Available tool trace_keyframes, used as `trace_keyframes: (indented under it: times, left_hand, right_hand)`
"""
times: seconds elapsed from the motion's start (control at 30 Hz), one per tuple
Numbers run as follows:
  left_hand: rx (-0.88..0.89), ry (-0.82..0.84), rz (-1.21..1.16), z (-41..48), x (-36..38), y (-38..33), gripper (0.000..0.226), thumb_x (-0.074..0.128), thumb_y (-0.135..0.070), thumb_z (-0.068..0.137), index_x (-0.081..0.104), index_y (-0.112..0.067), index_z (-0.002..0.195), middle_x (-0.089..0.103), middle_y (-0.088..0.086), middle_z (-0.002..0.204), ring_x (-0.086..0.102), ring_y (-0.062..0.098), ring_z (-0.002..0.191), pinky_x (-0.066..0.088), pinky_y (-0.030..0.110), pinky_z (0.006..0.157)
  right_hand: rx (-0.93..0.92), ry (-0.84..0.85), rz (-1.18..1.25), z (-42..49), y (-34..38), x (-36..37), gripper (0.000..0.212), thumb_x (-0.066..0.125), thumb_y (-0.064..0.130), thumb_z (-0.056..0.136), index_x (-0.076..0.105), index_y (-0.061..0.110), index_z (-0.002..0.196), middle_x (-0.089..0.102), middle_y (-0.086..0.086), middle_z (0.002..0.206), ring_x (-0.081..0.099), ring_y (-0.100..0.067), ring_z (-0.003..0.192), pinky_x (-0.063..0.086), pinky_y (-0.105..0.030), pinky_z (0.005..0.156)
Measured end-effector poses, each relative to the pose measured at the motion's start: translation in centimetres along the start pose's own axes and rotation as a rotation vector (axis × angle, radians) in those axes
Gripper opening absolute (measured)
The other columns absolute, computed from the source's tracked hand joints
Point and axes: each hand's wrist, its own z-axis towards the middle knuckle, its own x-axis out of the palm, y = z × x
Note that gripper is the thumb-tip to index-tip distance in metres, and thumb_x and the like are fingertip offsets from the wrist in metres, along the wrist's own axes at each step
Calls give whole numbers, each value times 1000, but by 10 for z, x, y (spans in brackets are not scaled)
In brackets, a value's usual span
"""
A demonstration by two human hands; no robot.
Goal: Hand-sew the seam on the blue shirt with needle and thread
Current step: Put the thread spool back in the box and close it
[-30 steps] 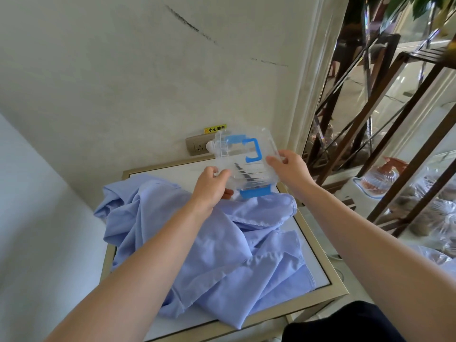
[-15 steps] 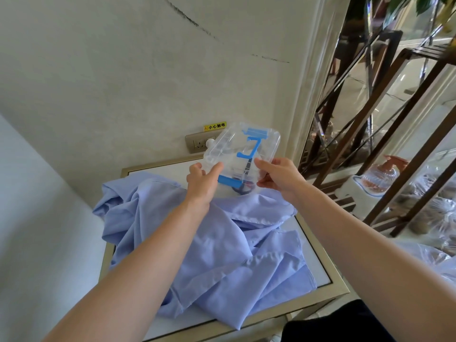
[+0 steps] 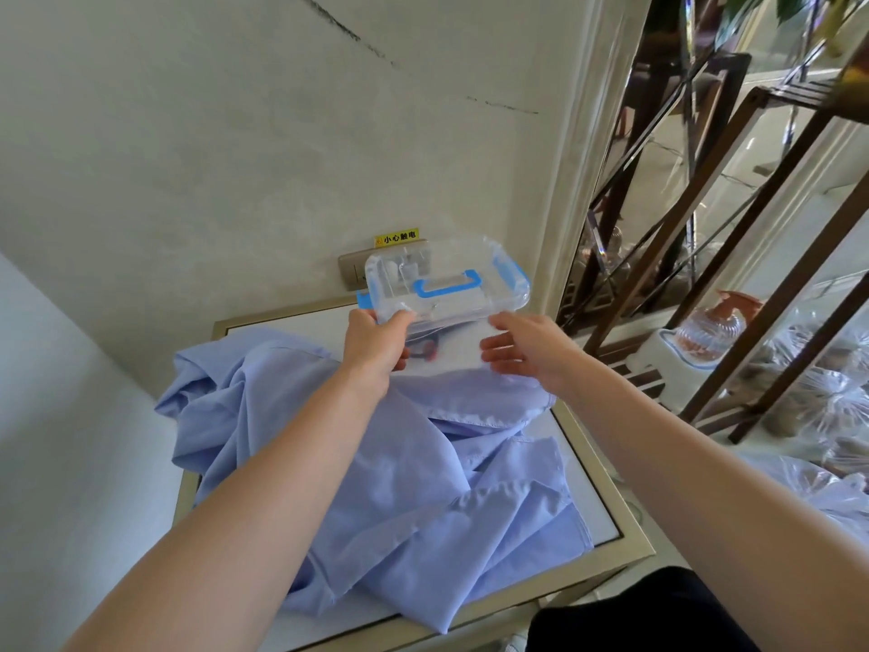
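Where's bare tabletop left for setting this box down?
Bare table: the far left corner behind the shirt, a strip between shirt and right frame, a sliver along the near edge. The shirt crowds the middle; left hand and right hand hold the box at the back.

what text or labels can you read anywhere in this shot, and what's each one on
"小心触电": black characters on the small yellow sticker, on the wall just above the beige wall socket.
Nothing readable shows on the clear plastic box with blue handle and clips or on the light blue shirt.
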Motion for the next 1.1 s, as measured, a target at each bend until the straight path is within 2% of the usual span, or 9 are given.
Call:
trace_keyframes:
  times: [0.13,0.2,0.3,0.43,0.57,0.67,0.8,0.93,1.1]
  left_hand:
    - [2,-46,14,-6,-4,-5,51,56,-41,62,52,-9,102,51,3,76,44,24,61,34,30,50]
    - [-5,-97,108,-7,-4,-4,59,59,-44,68,51,-10,116,57,10,104,55,34,91,47,40,74]
    - [219,-203,396,-8,-5,-2,61,61,-28,87,39,-21,144,35,10,143,35,30,133,35,41,107]
    - [865,-101,760,-8,7,-14,46,58,-14,86,61,-21,131,38,12,152,30,35,142,31,48,112]
    - [814,159,1096,-9,27,-9,54,51,-44,96,38,-35,148,18,-1,163,13,24,150,17,41,117]
    - [899,76,1224,-7,28,1,58,55,-34,92,37,-36,147,24,-2,161,18,22,148,22,41,113]
    - [903,55,1204,-7,31,-1,56,56,-25,92,42,-36,145,28,-2,159,22,22,146,25,41,111]
    - [915,42,1171,-4,29,-3,55,58,-17,89,48,-36,140,35,-3,156,28,22,142,29,40,105]
    - [927,27,1165,-5,30,-2,57,58,-12,87,50,-36,138,37,-2,154,30,23,141,29,39,104]
  right_hand:
    - [-185,-279,200,15,0,-14,10,43,18,88,50,9,89,50,-13,84,42,-21,67,37,-27,56]
    - [-201,-252,167,20,2,-14,22,47,24,88,53,6,98,50,-10,87,41,-19,72,39,-29,61]
    - [-163,-232,55,23,1,-9,36,59,30,93,50,14,123,56,-3,87,50,-15,70,48,-30,70]
    - [-157,-258,54,28,-3,-7,45,64,25,86,49,10,126,57,-5,97,53,-17,79,49,-28,69]
    - [-128,-252,19,29,-2,-5,52,66,31,78,52,8,123,54,-1,97,51,-15,81,46,-29,74]
    - [-125,-194,10,33,2,-7,75,66,40,60,55,7,126,55,0,101,53,-17,84,46,-29,74]
    - [-202,-65,-12,35,-2,-5,47,67,38,82,60,16,122,63,0,107,59,-20,98,47,-33,86]
    - [-359,-163,-68,33,-3,-1,54,66,26,89,49,19,140,63,0,125,64,-18,107,52,-36,96]
    - [-436,-189,-187,28,-3,-1,50,62,29,91,52,20,139,67,0,120,67,-18,102,53,-45,96]
